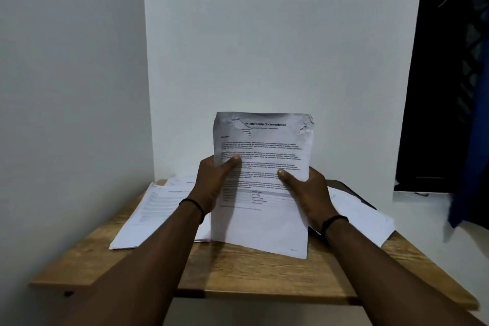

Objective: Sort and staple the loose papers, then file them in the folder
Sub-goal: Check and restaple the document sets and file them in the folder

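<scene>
Now both my left hand (211, 182) and right hand (309, 190) pinch the thin, floppy, crumple-topped sheaf of papers (262, 180) upright above the desk (251, 270), best held at mid-edges.

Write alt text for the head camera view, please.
Both hands, left hand and right hand, hold a printed document upright above a wooden table. More loose papers lie on the table.

Two hands (214, 182), one held document (260, 182), two paper piles (158, 209), one table (251, 272)
</scene>
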Available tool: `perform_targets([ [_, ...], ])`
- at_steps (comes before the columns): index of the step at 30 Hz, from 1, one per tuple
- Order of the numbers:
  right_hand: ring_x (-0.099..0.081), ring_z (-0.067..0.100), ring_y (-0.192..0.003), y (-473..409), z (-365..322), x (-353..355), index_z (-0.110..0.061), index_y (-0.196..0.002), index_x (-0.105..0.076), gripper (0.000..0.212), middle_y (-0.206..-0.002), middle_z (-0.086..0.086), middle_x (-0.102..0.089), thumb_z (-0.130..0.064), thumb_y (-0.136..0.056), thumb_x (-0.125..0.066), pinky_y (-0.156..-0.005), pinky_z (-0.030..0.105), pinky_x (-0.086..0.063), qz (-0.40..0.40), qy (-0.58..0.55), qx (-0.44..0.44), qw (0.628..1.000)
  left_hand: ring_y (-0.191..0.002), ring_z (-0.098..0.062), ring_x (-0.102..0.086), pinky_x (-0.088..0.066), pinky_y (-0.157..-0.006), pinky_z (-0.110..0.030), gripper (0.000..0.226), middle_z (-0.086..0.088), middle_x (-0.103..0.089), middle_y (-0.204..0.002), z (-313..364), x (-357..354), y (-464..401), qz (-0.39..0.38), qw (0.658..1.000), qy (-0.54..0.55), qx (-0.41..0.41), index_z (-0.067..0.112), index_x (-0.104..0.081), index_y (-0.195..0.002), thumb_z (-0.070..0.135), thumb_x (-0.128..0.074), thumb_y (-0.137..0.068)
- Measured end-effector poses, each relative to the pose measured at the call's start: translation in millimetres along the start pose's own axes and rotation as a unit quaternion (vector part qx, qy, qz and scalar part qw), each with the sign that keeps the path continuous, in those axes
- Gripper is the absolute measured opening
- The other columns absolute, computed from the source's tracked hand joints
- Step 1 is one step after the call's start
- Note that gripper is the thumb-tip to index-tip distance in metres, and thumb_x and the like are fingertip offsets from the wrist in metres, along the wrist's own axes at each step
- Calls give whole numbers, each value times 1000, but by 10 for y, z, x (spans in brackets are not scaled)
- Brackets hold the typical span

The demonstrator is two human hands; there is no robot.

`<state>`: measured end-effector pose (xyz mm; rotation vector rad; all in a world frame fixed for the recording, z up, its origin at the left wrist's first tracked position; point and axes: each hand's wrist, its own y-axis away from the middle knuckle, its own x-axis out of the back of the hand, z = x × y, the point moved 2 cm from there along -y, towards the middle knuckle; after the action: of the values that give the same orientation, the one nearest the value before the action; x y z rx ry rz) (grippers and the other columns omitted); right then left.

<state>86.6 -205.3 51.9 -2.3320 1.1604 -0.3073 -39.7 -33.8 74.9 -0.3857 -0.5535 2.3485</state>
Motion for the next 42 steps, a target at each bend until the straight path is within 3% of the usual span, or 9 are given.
perform_targets([
  [9, -72, 19, -96, -347, 2, -383, -22, -110, -66, 34, -105, -3, -75, -40, -83, -73, -86, 47, -59, 17, 27, -19, 999, -81, -12, -72, -58, -70, -22, 16, 0, -75, -94, 83, 413, -227, 46, 997, -53, -12, 7, -72, -103, 19, -70, -92],
  [12, -73, 19, -92, -550, 117, -680, -17, -109, -63, 46, -102, -2, -74, -43, -70, -68, -85, 46, -60, 16, 47, -68, 996, -79, -16, -70, -57, -70, -25, 14, -2, -74, -90, 131, 712, -341, 62, 993, -96, 23, 5, -71, -100, 17, -69, -93],
  [14, -73, 22, -88, -637, 253, -913, -11, -103, -66, 50, -97, 2, -74, -41, -64, -64, -83, 47, -60, 1, 65, -87, 994, -65, -16, -64, -52, -60, -24, 12, 2, -68, -71, 114, 944, -384, 97, 986, -123, 50, 8, -68, -81, 14, -68, -91],
  [19, -69, 26, -82, -504, 573, -1465, -5, -99, -65, 26, -91, 11, -70, -19, -77, -66, -69, 33, -58, -29, 99, -164, 981, -47, -18, -50, -39, -53, -22, 27, -7, -52, -55, -275, 1525, -329, 170, 967, -54, 183, 10, -53, -58, 5, -75, -73],
  [22, -67, 24, -81, -426, 855, -1683, -6, -105, -61, 35, -93, 10, -69, -20, -73, -57, -69, 35, -58, -66, 159, -202, 964, -54, -21, -53, -41, -60, -28, 9, -13, -57, -64, -574, 1800, -315, 188, 952, -102, 220, -3, -66, -75, 0, -74, -72],
  [24, -62, 23, -81, -414, 978, -1776, -3, -111, -53, 32, -95, 8, -65, -14, -81, -53, -65, 29, -48, -87, 214, -201, 952, -61, -24, -54, -41, -62, -28, 20, -14, -59, -67, -764, 1949, -388, 199, 941, -155, 225, -18, -66, -98, -6, -69, -83],
  [30, -62, 25, -101, -416, 1171, -1870, -8, -118, -47, 29, -114, 8, -62, -21, -93, -52, -72, 27, -42, -160, 421, -122, 884, -90, -33, -65, -43, -68, -29, 28, -19, -70, -104, -969, 2099, -488, 184, 858, -410, 247, -2, -66, -103, 16, -69, -82],
  [35, -59, 27, -107, -395, 1173, -1819, -10, -116, -50, 29, -118, 9, -60, -29, -94, -51, -80, 31, -46, -153, 477, -78, 862, -106, -37, -58, -46, -82, -36, 31, -18, -58, -115, -866, 1946, -433, 168, 768, -594, 167, 7, -60, -110, 30, -59, -88],
  [42, -59, 25, -102, -392, 843, -1415, -8, -109, -57, 21, -111, 7, -64, -23, -95, -52, -74, 28, -40, -114, 451, -41, 884, -98, -30, -63, -46, -79, -32, 16, -9, -69, -98, -676, 1274, -389, 156, 837, -521, 67, 8, -68, -90, 22, -60, -88],
])
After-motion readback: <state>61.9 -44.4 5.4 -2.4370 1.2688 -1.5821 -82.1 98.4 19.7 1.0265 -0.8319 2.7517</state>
